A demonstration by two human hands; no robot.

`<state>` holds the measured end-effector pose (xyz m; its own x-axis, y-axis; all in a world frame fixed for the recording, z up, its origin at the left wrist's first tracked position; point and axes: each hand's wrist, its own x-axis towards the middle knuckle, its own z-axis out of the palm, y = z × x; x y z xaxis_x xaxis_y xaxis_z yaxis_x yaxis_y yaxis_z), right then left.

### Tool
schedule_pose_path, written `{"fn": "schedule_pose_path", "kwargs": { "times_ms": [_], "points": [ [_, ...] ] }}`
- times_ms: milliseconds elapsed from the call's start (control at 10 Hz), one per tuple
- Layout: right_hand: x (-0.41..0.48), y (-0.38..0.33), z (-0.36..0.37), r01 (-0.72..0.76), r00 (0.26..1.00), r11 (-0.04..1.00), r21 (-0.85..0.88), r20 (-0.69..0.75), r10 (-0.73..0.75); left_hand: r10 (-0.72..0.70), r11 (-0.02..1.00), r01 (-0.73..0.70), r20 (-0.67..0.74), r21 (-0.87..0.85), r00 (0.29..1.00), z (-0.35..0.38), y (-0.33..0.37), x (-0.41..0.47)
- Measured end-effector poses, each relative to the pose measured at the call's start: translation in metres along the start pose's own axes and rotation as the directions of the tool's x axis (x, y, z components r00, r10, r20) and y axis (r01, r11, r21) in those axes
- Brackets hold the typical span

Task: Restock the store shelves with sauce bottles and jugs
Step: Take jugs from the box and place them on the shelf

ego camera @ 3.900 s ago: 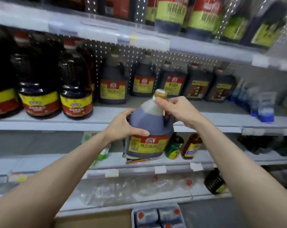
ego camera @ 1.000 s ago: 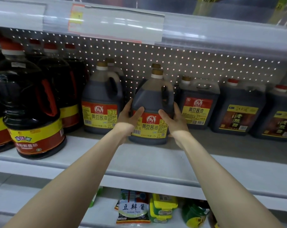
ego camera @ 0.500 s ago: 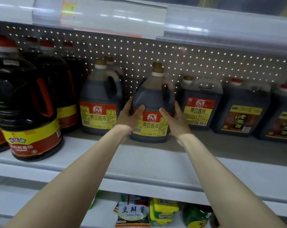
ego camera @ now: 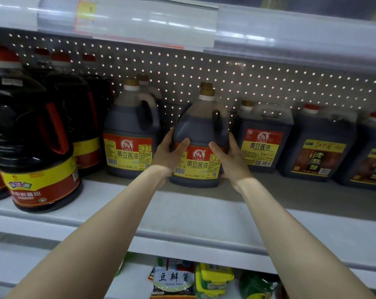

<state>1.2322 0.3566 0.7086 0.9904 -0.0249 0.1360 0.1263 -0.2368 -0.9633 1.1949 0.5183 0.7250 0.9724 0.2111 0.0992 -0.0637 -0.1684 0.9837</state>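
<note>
A dark soy sauce jug [ego camera: 201,126] with a gold cap and a red-and-yellow label stands on the white shelf [ego camera: 182,212], label facing me. My left hand [ego camera: 168,155] holds its left side, thumb across the label's top. My right hand [ego camera: 230,158] holds its right side the same way. Another gold cap shows just behind its own cap. A matching jug [ego camera: 129,130] stands a short gap to the left, and a squarer jug [ego camera: 263,137] with the same label stands close on the right.
Big dark bottles with red handles [ego camera: 35,147] crowd the shelf's left end. Dark vinegar jugs [ego camera: 318,145] stand at the right. A perforated back panel [ego camera: 204,67] closes the shelf, and the upper shelf's price rail [ego camera: 139,20] hangs overhead. Packets and jars [ego camera: 174,279] lie on the shelf below.
Since 3.9 s ago I have raised the jug to this shelf and set it down. Over the last second it slid slightly further back, and both hands stayed on its sides.
</note>
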Motion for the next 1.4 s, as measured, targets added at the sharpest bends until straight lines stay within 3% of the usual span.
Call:
{"fn": "schedule_pose_path", "kwargs": {
  "times_ms": [800, 1100, 1400],
  "points": [
    [-0.037, -0.022, -0.003, -0.017, 1.0, 1.0, 0.022, -0.025, 0.017, -0.052, 0.994, 0.055, 0.034, -0.095, 0.998, -0.012, 0.001, -0.038],
    [-0.112, -0.037, 0.018, 0.049, 0.999, 0.998, -0.028, -0.01, -0.05, 0.011, 0.999, -0.016, 0.105, 0.044, 0.994, -0.056, 0.002, -0.106],
    [-0.201, -0.032, 0.093, -0.023, 1.0, 0.999, 0.026, 0.001, 0.023, -0.098, 0.995, 0.092, 0.169, 0.044, 0.981, -0.148, -0.049, -0.173]
  ]
}}
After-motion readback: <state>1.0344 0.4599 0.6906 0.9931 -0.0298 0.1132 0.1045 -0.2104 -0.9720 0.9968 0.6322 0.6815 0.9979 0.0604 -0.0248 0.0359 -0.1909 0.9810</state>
